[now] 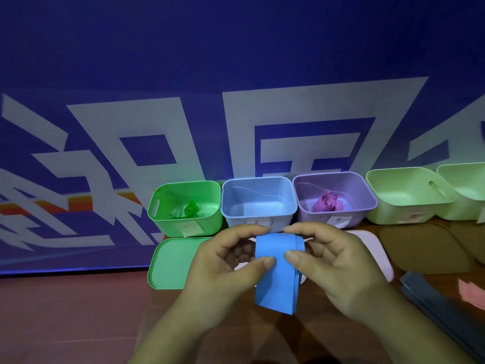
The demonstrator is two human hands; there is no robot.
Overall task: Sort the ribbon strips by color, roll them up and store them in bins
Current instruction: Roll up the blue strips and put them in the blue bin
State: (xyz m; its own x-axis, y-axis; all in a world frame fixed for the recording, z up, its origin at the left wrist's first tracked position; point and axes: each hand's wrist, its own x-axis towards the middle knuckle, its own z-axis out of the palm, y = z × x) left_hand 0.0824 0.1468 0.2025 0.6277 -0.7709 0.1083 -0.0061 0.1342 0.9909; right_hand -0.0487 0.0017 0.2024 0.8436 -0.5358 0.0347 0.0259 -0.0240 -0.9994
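A stack of blue ribbon strips [278,274] is held up in front of me, its top curled over into a roll and its tail hanging down. My left hand [223,266] pinches the roll's left side between thumb and fingers. My right hand [330,261] pinches its right side the same way. Behind them stands a row of bins: a green bin [183,208] with a green roll, a blue bin [258,200] with nothing in it, and a purple bin [334,198] with a purple roll [328,202].
Two pale green bins [409,195] stand at the right end of the row. Lids lie in front: green [173,261], white [372,256], brown [425,248]. Dark grey strips [441,311] and pink strips [472,292] lie at the right. A blue banner backs the table.
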